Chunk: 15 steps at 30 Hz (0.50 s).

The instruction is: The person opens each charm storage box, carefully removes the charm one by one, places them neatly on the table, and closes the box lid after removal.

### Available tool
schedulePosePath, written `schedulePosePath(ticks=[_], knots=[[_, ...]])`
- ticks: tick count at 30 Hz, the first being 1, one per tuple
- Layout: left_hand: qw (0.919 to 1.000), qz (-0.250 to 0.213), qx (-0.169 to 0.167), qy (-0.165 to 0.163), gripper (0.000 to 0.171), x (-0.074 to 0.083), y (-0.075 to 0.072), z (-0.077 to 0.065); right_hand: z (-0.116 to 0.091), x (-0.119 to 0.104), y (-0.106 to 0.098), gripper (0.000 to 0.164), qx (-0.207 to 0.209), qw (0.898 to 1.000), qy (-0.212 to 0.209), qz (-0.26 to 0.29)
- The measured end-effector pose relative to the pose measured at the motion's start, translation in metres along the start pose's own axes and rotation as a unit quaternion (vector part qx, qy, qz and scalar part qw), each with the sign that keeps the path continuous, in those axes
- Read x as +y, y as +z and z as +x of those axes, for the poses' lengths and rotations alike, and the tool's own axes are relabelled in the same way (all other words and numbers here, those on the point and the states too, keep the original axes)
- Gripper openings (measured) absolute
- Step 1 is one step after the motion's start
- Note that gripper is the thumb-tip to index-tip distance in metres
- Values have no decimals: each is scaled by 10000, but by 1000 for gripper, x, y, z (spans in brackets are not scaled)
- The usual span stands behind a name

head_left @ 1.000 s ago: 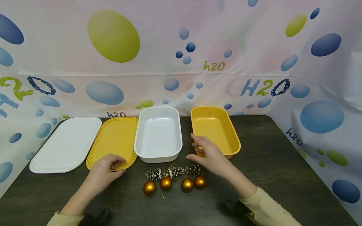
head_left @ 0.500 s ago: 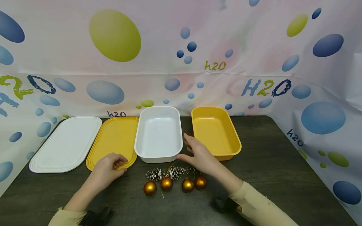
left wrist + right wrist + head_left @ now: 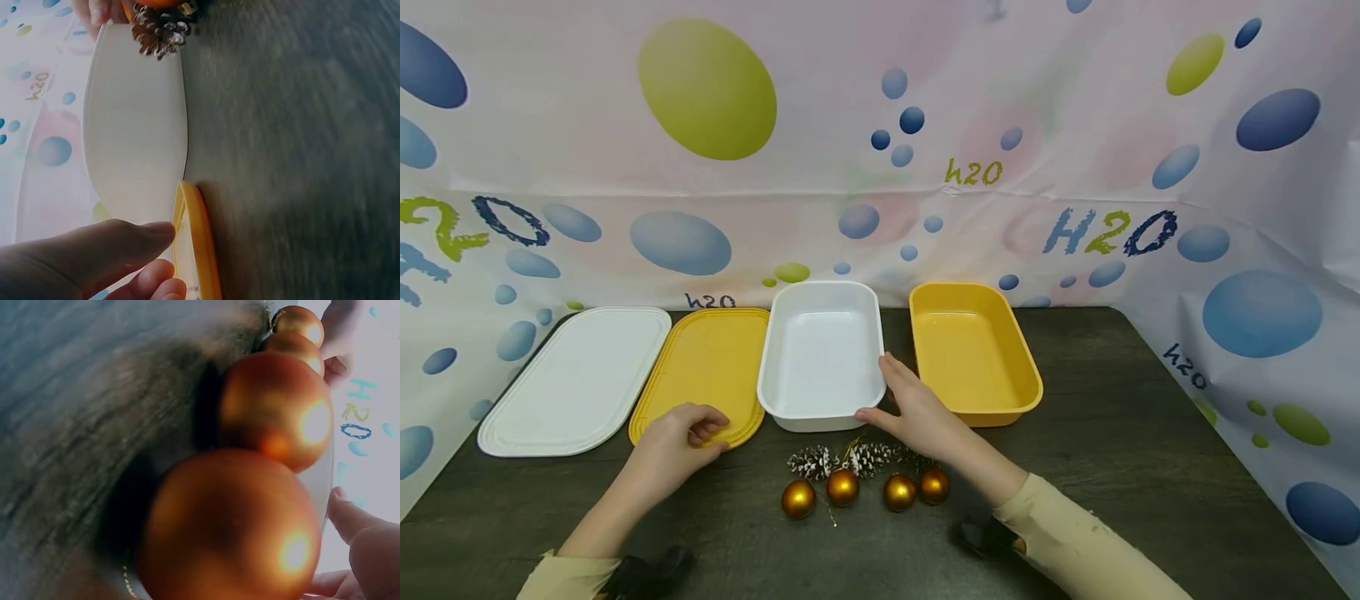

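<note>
My right hand [image 3: 917, 417] is at the near right corner of the white container [image 3: 823, 423]. Its fingers lie along the right rim and the thumb reaches the front wall; in the right wrist view, large baubles [image 3: 231, 531] partly cover this spot. My left hand [image 3: 677, 437], loosely curled around nothing, hovers at the near edge of the yellow lid [image 3: 715, 358]. From the left wrist, its thumb [image 3: 140, 240] appears beside the lid's rim; whether it touches is unclear. To the right stands the yellow container [image 3: 1000, 414], with nothing inside.
Several gold baubles [image 3: 798, 499] lie in a row in front of the white container. Behind them sit snowy-tipped pine cones [image 3: 808, 462], one partly hidden by my right hand. A white lid [image 3: 576, 383] lies at the far left. A patterned backdrop [image 3: 820, 125] rises behind the dark table [image 3: 820, 558].
My right hand has moved left, from the yellow container's left side to the white container's right corner. The left hand has stayed almost still over the yellow lid.
</note>
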<state>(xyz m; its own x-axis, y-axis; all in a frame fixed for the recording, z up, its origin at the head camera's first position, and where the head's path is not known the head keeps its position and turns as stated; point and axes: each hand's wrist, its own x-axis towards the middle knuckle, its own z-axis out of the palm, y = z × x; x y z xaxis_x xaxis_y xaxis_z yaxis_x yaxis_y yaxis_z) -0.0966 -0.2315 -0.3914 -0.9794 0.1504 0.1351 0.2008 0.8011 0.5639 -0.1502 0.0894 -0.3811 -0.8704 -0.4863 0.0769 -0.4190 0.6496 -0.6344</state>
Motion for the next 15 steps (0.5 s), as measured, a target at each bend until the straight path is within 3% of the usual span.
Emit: schedulePosePath(ticks=[8, 15], knots=[[9994, 197, 279, -69, 22, -14, -13, -2, 0, -2, -2, 85, -76, 9997, 4, -243], [9964, 392, 675, -327, 19, -35, -28, -7, 0, -3, -2, 84, -142, 9995, 60, -280]])
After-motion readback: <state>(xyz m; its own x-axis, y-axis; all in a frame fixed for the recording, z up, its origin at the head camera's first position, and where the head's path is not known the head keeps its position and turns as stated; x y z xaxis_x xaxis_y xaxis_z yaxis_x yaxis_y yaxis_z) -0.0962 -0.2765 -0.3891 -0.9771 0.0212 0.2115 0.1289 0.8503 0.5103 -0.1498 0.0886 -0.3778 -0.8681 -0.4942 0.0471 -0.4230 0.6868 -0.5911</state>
